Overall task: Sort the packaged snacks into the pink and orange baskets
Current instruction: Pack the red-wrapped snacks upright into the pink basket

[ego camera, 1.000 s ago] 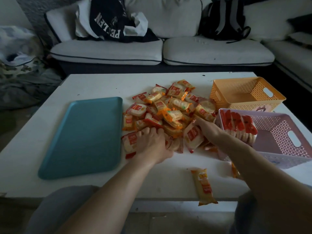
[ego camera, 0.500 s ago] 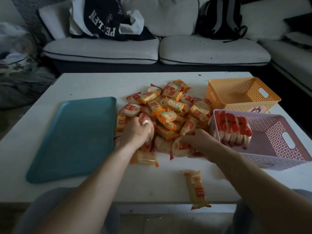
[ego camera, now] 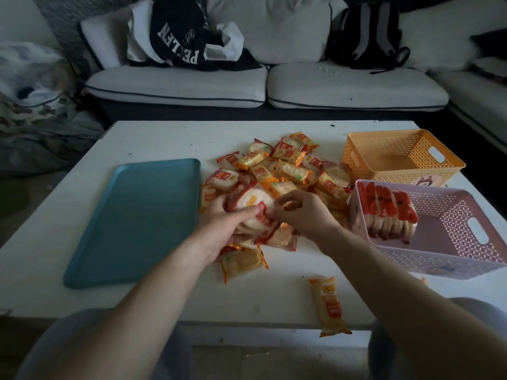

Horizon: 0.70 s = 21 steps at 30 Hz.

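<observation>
A heap of red and orange snack packets (ego camera: 288,165) covers the middle of the white table (ego camera: 164,138). My left hand (ego camera: 225,220) grips a small stack of round red-edged packets (ego camera: 253,204) just above the heap's near side. My right hand (ego camera: 304,212) pinches the right edge of that same stack. The pink basket (ego camera: 450,259) at the right holds a row of red packets (ego camera: 386,212) standing along its left wall. Behind it the orange basket (ego camera: 365,157) shows no packets inside.
A teal tray (ego camera: 137,215) lies flat on the table's left half. One long orange packet (ego camera: 327,305) lies apart by the near table edge, and another orange packet (ego camera: 241,261) sits under my left wrist. A sofa with clothes and a backpack (ego camera: 367,31) stands behind the table.
Both hands came together over the heap's near side. The left hand gathered red-edged packets and lifted them, and the right hand moved left to meet the stack.
</observation>
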### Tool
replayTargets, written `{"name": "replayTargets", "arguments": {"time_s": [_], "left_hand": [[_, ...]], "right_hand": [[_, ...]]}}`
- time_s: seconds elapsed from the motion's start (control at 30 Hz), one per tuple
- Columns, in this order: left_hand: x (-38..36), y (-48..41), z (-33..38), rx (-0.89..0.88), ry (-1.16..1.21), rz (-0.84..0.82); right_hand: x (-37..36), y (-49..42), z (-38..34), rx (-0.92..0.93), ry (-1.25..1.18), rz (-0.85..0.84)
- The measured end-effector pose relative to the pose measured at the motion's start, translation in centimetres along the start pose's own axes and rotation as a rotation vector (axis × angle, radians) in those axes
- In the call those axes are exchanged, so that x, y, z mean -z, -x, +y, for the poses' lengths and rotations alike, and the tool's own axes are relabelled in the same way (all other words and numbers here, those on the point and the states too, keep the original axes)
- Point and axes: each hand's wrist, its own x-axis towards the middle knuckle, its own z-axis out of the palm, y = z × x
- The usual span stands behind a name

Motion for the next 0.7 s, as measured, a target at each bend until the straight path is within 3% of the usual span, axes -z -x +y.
{"name": "replayTargets", "arguments": {"time_s": [0.03, 0.13, 0.2, 0.27, 0.37, 0.53, 0.7], "left_hand": [[0.9, -0.1, -0.2, -0.009, -0.034, 0.089], [5.2, -1.0, -0.9, 0.008, -0.077, 0.283], [7.4, -1.3, -1.6, 0.040, -0.139, 0.319], [8.3, -1.3, -2.4, 0.086, -0.310, 0.250], [7.7, -1.3, -3.4, 0.067, -0.548, 0.101], [7.3, -1.9, -2.8, 0.052, -0.686, -0.031], [7.0, -2.8, -2.7, 0.096, -0.911, -0.050]], "right_hand": [[-0.2, 0.0, 0.2, -0.013, 0.160, 0.013], [-0.5, -0.1, 1.2, -0.042, 0.450, -0.176], [-0.7, -0.5, 2.4, 0.086, 0.808, -0.232], [-1.5, -0.8, 3.2, 0.174, 1.004, -0.214], [-2.8, -1.4, 4.2, 0.161, 1.031, -0.186], [-4.4, -2.1, 5.3, 0.194, 1.088, -0.129], [-3.6, -2.0, 4.3, 0.135, 1.051, -0.107]]}}
